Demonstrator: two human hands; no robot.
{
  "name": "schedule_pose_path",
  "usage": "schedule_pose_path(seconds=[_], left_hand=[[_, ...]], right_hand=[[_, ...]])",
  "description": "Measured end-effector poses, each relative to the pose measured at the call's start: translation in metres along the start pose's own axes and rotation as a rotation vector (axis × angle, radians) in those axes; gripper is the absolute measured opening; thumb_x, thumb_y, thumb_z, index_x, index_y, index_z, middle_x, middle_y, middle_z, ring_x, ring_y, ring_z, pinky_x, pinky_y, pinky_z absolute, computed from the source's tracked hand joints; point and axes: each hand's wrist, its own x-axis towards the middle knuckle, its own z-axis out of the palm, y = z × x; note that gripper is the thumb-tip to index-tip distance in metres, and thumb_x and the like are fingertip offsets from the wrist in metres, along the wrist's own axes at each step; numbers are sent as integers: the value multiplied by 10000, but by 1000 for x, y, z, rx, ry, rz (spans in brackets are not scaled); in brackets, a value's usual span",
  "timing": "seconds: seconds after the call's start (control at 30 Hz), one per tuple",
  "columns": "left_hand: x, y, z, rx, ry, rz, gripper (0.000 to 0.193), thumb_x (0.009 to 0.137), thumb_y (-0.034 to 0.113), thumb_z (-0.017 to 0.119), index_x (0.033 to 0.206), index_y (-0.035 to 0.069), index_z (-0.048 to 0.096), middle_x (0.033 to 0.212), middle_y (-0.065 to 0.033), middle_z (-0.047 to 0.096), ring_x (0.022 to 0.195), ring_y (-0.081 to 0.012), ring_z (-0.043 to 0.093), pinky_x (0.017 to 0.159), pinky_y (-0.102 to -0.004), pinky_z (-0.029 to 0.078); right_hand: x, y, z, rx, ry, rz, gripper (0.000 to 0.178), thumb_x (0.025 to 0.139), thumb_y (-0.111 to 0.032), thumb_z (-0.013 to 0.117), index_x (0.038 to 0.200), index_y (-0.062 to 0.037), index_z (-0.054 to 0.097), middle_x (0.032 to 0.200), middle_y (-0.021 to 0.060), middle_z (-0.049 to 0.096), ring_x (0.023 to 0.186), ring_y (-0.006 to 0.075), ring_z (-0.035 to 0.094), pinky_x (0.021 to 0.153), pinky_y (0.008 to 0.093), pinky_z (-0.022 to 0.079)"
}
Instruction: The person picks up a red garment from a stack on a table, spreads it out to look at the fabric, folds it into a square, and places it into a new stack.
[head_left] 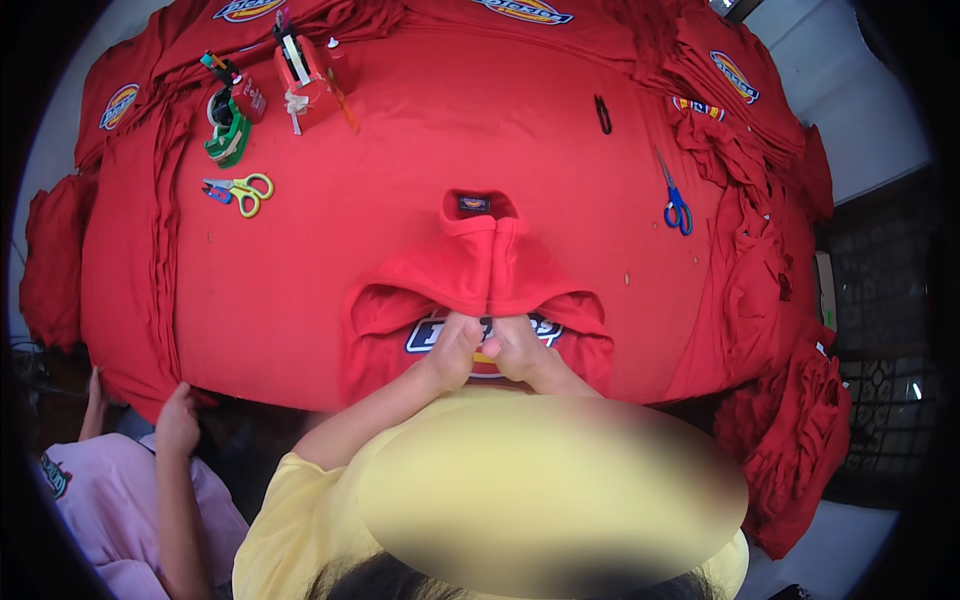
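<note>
A red T-shirt (455, 268) lies in front of me, its neck opening pointing away and a dark label (475, 204) inside the neckband. Its upper part is bunched up along the middle, above a printed logo. My left hand (452, 352) and my right hand (517, 350) are side by side at the near edge of this bunched cloth, over the logo. Both thumbs show, and the other fingers are partly hidden by the cloth. Each hand appears closed on the T-shirt.
Red cloth covers the table (300, 250). Yellow-handled scissors (253, 195), a green tape dispenser (230, 140) and a red pen holder (305, 95) stand left. Black snips (603, 115) and blue-handled scissors (677, 212) lie right. Stacked red shirts (740, 120) ring the table. A co-worker's hand (178, 422) touches cloth.
</note>
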Motion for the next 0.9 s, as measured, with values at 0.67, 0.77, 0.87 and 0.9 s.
schedule_pose_path(seconds=[0.67, 0.77, 0.87, 0.9], left_hand=[[149, 82, -148, 1615, 440, -26, 154, 822, 187, 640, 903, 56, 630, 873, -111, 620, 860, -312, 582, 756, -415, 475], [170, 21, -118, 1540, -65, 111, 193, 797, 171, 660, 963, 80, 625, 910, -92, 617, 926, -277, 554, 845, -392, 416], [176, 0, -114, 1375, -96, -57, 218, 790, 193, 684, 968, 84, 623, 884, -75, 611, 922, -255, 535, 846, -374, 378], [178, 0, -114, 1316, -93, -138, 224, 789, 203, 689, 967, 85, 622, 878, -69, 609, 918, -247, 531, 844, -367, 367]], right_hand=[[104, 67, -122, -438, 303, 267, 159, 878, -68, 549, 978, -45, 670, 925, 113, 656, 784, 237, 642, 727, 352, 514], [108, 79, -53, -654, 34, -33, 181, 817, -43, 610, 987, -51, 669, 951, 124, 598, 965, 303, 567, 829, 385, 469], [100, 101, -48, -782, 4, -90, 186, 802, -43, 636, 987, -46, 663, 946, 118, 602, 913, 285, 585, 782, 364, 485], [97, 106, -51, -821, 14, -104, 191, 797, -43, 646, 988, -43, 660, 943, 115, 608, 875, 279, 599, 757, 353, 495]])
